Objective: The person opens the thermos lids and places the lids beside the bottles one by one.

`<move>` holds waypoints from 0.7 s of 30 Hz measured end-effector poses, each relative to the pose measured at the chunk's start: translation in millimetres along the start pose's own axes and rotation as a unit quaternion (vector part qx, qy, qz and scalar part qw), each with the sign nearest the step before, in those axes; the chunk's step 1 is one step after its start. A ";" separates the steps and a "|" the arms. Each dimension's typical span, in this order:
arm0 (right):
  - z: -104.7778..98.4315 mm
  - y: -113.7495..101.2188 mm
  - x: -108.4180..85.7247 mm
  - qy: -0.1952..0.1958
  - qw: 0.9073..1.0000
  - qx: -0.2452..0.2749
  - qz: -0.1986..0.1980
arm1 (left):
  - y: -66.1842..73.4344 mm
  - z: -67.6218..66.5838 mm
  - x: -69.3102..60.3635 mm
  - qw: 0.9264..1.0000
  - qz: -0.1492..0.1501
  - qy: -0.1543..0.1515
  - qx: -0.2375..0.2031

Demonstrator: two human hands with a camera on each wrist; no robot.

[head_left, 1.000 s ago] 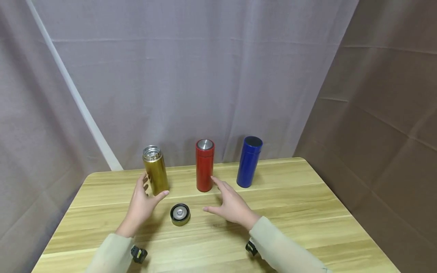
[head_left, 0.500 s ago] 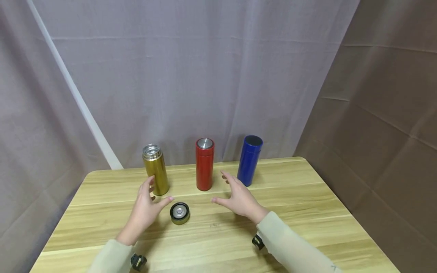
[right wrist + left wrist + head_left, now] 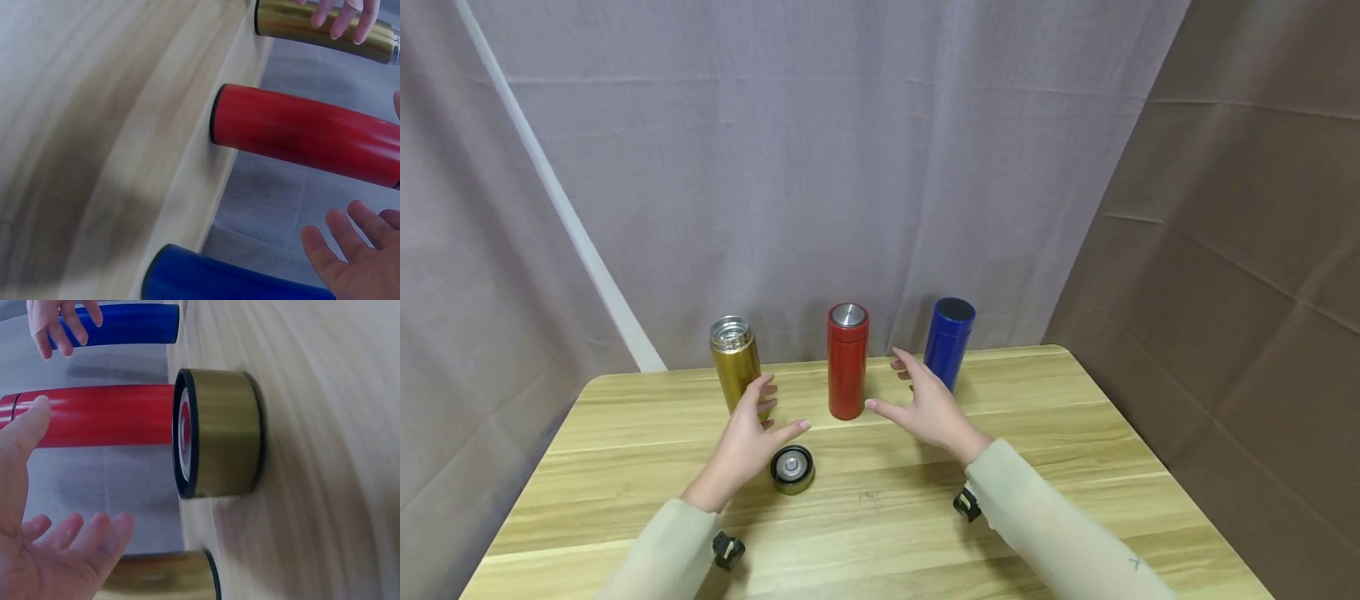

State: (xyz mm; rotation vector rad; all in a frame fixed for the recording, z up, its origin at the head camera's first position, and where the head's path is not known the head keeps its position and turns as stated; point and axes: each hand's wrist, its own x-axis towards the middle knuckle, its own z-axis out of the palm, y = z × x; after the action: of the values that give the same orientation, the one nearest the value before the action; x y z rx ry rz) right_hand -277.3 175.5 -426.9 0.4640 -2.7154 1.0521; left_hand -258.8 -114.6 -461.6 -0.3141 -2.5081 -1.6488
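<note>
An uncapped gold thermos flask (image 3: 734, 372) stands upright at the left, its silver neck bare. Its lid (image 3: 792, 470) lies upside down on the table, nearer the camera. My left hand (image 3: 751, 440) hovers before the gold flask and behind the lid, thumb and fingers spread around nothing. In the middle stands a red thermos flask (image 3: 847, 367) with a silver-topped lid. My right hand (image 3: 931, 410) is held between it and a blue thermos flask (image 3: 952, 337), fingers spread. In the right wrist view, a gap shows between the right fingertips (image 3: 312, 239) and the red flask (image 3: 306, 132).
The flasks stand in a row near the back edge of the wooden table (image 3: 865, 533). A grey curtain (image 3: 820, 183) hangs behind it, and a brown one (image 3: 1247, 250) at the right. Each wrist carries a small black camera (image 3: 727, 550).
My left hand has drawn off the gold flask's side and shifted right, towards the red flask. The right hand has moved right, then forward beside the red flask. The flasks and lid stay put.
</note>
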 end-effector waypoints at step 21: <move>-6.2 -35.1 45.0 0.017 1.000 0.023 -0.009 | 18.3 47.6 47.1 0.999 0.007 -0.035 -0.021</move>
State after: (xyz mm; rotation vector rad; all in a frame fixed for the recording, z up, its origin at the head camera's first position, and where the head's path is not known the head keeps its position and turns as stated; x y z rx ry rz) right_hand -306.4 145.4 -387.7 0.4737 -2.6573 1.1091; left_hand -299.6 -59.0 -454.0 -0.3992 -2.5175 -1.7174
